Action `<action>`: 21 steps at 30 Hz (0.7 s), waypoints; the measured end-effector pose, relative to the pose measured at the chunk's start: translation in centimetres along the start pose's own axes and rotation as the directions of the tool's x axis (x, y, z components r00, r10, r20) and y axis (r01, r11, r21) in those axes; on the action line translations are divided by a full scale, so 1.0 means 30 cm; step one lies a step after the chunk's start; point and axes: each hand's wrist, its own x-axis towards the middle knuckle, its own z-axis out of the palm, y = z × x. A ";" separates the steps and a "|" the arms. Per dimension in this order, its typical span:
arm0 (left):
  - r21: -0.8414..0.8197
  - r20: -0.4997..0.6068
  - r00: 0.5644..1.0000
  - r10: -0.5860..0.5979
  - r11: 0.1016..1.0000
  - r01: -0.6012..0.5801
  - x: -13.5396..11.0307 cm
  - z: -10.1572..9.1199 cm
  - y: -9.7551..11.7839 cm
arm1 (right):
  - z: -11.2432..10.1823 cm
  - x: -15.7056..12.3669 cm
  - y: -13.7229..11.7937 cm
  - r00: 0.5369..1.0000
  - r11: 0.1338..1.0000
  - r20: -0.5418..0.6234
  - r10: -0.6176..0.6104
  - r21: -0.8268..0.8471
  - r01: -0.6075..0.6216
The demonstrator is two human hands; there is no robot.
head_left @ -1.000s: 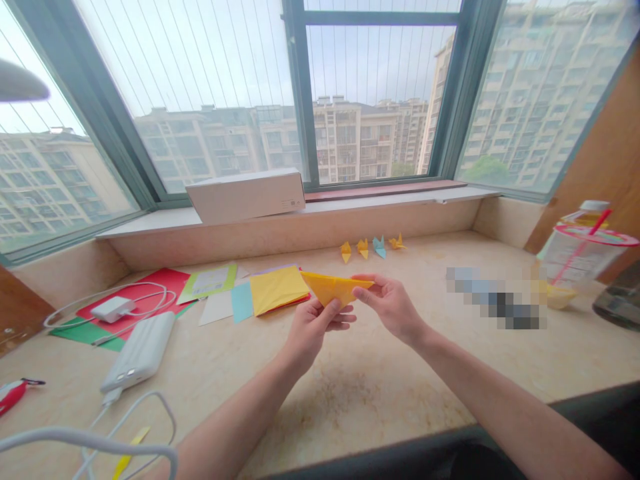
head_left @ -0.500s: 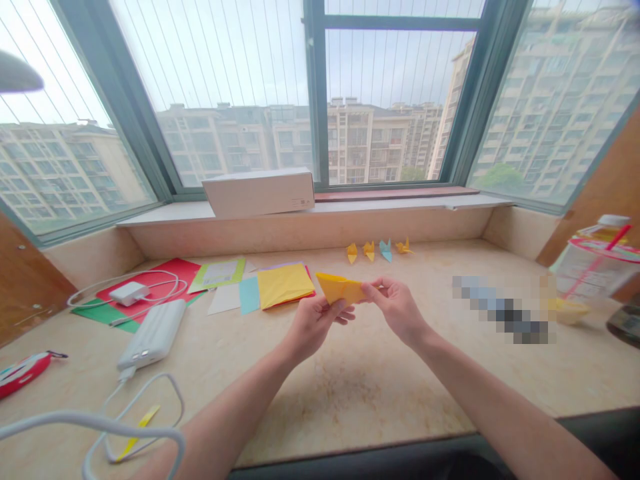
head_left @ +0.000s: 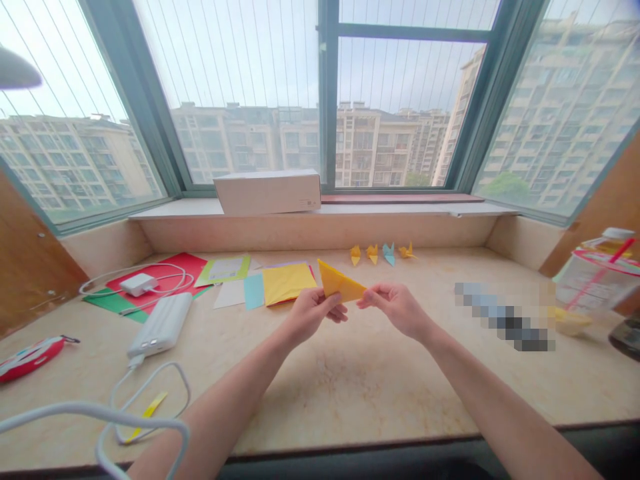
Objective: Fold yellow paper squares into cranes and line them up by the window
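A sheet of yellow origami paper (head_left: 340, 283), folded into a triangle, is held up above the counter between both hands. My left hand (head_left: 314, 311) pinches its lower left part, thumb in front and fingers behind. At the triangle's right corner, my right hand (head_left: 395, 305) grips the tip between thumb and fingers. Just behind my left hand lies a stack of yellow paper (head_left: 287, 283). Farther back stand several small folded paper birds, among them a blue one (head_left: 389, 253) and a yellow one (head_left: 408, 251).
On the left are a white power bank (head_left: 161, 325), a charger (head_left: 139, 285) with cables, red paper (head_left: 175, 270) and a red-and-white object (head_left: 35, 359). A white box (head_left: 270, 192) sits on the sill. A plastic cup (head_left: 595, 280) and a pixelated object (head_left: 505, 317) are at right.
The paper has turned so that its triangular face shows more, with a corner pointing up. My right hand has dropped slightly. The whole view has shifted a little.
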 end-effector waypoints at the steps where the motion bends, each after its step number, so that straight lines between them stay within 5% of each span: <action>1: -0.004 -0.004 1.000 0.002 1.000 -0.002 0.001 -0.004 -0.001 | -0.001 -0.001 -0.001 1.000 1.000 0.006 -0.001 -0.031 0.001; 7: -0.005 -0.118 0.990 0.075 0.997 -0.076 0.008 -0.008 -0.013 | 0.018 -0.006 -0.009 0.997 0.997 0.074 -0.010 -0.069 0.015; 12: 0.150 0.078 0.995 -0.065 0.987 0.053 -0.010 0.013 -0.012 | 0.040 -0.005 -0.002 0.985 0.994 0.170 -0.026 0.108 0.007; 16: 0.179 0.223 0.963 -0.152 0.977 0.112 -0.032 0.038 -0.002 | 0.053 0.001 0.019 0.997 0.995 0.055 0.053 0.086 -0.057; 21: 0.155 0.156 0.982 -0.102 0.985 0.078 -0.028 0.041 -0.002 | 0.049 0.008 0.028 0.997 0.990 -0.039 0.073 0.126 -0.067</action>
